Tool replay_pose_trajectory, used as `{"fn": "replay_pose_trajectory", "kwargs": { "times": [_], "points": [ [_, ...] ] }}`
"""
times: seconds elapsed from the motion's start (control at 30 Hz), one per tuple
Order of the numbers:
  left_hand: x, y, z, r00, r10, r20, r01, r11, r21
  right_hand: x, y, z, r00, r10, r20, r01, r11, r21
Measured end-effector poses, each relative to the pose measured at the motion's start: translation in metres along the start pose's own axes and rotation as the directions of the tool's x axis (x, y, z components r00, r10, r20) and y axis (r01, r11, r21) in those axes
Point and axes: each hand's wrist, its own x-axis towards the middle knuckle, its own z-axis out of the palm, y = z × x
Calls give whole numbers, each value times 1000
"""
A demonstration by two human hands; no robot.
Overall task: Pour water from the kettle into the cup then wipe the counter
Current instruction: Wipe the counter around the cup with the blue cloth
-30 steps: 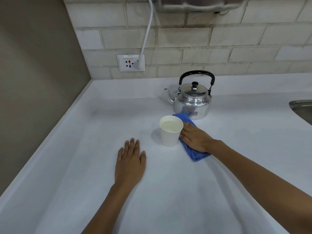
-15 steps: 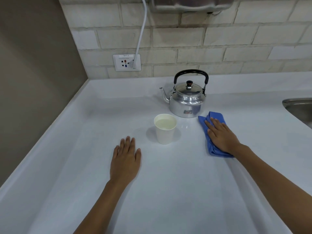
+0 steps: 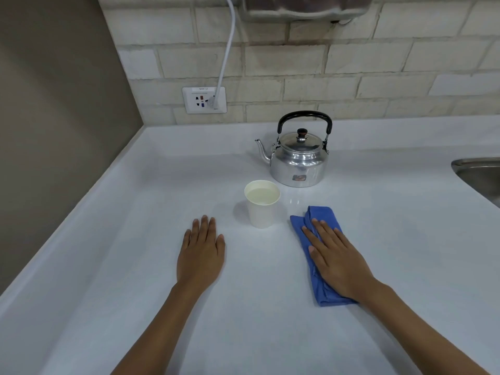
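On the tabletop (image 3: 108, 266) the kettle (image 3: 299, 158) stands far, near the back wall, with its spout to the left. The cup (image 3: 262, 203) stands nearer, just to the left and in front of the kettle, and water is in it. The cloth (image 3: 311, 220) lies right of the cup, apart from it. The right hand (image 3: 338, 262) lies flat on the cloth. The left hand (image 3: 200, 254) lies flat on the tabletop, left of the cup and nearer. A sink (image 3: 479, 174) is at the far right edge. A socket (image 3: 204, 100) is on the wall, left of the kettle.
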Motion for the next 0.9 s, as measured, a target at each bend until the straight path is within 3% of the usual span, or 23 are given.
{"fn": "replay_pose_trajectory", "kwargs": {
  "times": [0.2, 0.3, 0.73, 0.8, 0.9],
  "points": [
    [0, 1, -1, 1000, 5, -8, -5, 1000, -7, 35, 47, -19, 967, 252, 44, -248, 966, -78],
    [1, 1, -1, 1000, 2, -4, -2, 1000, -16, 40, 44, -18, 954, 296, 48, -290, 951, -103],
    [2, 4, -1, 999, -16, 39, 15, 1000, 19, -10, -78, 9, 996, 73, 45, -72, 997, -22],
    [2, 2, -3, 998, -11, 55, 10, 1000, 20, -8, -81, 9, 995, 34, 97, -41, 997, 67],
    [-1, 4, -12, 996, -16, 85, 19, 999, -43, 4, -62, -6, 996, 46, 81, -73, 927, 369]
  ]
}}
